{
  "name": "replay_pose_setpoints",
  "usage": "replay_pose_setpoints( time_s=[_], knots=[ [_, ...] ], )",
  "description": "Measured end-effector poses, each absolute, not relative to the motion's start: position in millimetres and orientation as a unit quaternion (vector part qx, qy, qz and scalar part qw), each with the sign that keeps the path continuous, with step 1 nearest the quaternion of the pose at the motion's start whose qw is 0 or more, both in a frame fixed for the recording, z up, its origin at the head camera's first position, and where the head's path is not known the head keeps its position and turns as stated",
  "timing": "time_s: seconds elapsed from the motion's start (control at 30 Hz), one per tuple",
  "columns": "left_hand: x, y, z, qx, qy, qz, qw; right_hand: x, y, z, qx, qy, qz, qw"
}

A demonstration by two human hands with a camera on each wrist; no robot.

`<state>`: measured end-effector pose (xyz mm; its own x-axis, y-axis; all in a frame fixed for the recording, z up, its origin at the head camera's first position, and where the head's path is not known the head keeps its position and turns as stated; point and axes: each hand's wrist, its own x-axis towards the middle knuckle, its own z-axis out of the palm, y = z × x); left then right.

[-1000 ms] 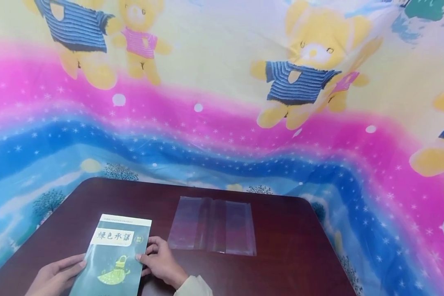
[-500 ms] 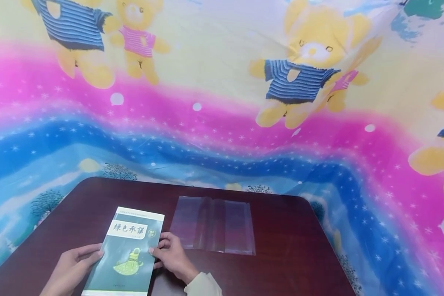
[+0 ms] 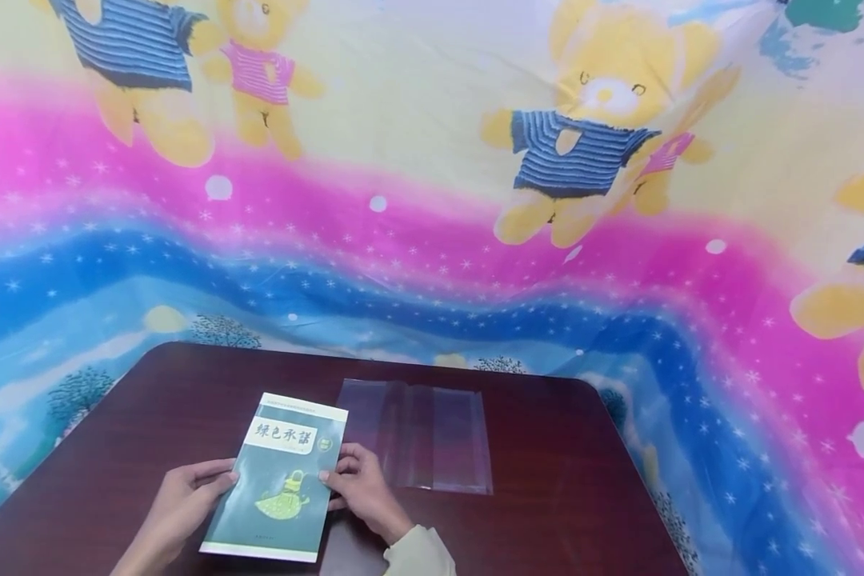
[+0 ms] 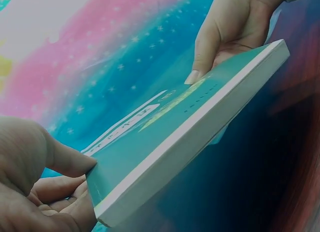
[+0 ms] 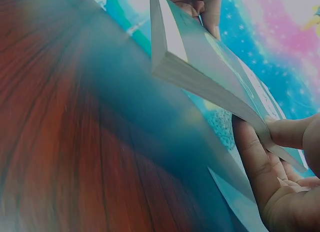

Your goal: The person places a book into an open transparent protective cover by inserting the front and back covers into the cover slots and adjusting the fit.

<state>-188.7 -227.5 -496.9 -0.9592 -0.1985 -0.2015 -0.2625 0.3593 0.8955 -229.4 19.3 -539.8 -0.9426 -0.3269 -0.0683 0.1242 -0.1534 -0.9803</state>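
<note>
A green paperback book [image 3: 274, 488], with a white title box and a yellow-green drawing on its cover, is held tilted above the table. My left hand [image 3: 187, 500] pinches its left edge, thumb on the cover and fingers beneath. On the opposite edge my right hand [image 3: 366, 486] grips it the same way, as the right wrist view shows with the thumb over the pages' edge. Behind the right hand lies a clear plastic book cover [image 3: 454, 440], spread flat on the table, its left part hidden by the book. The book's thick page block [image 4: 200, 137] faces the left wrist camera.
The dark red-brown wooden table [image 3: 547, 496] has rounded far corners. Behind it hangs a cloth [image 3: 418, 264] printed with bears, pink and blue bands, reaching down past the table's edges.
Both hands have carried the book to the right and slightly away from me, so its whole front cover now shows. It now overlaps the clear plastic cover in the head view.
</note>
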Motion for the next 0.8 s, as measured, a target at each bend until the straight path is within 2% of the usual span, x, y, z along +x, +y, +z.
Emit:
replay_pose_setpoints(
  time_s=[0.5, 0.8],
  knots=[
    [-195.4, -191.2, -526.3, -0.108, 0.788, 0.605, 0.025, -235.5, 57.0, -552.4, -0.049, 0.672, -0.730, 0.116],
    [-208.2, -174.0, -529.1, -0.096, 0.792, 0.603, 0.021, -243.3, 77.6, -547.5, -0.057, 0.692, -0.712, 0.108]
  ],
)
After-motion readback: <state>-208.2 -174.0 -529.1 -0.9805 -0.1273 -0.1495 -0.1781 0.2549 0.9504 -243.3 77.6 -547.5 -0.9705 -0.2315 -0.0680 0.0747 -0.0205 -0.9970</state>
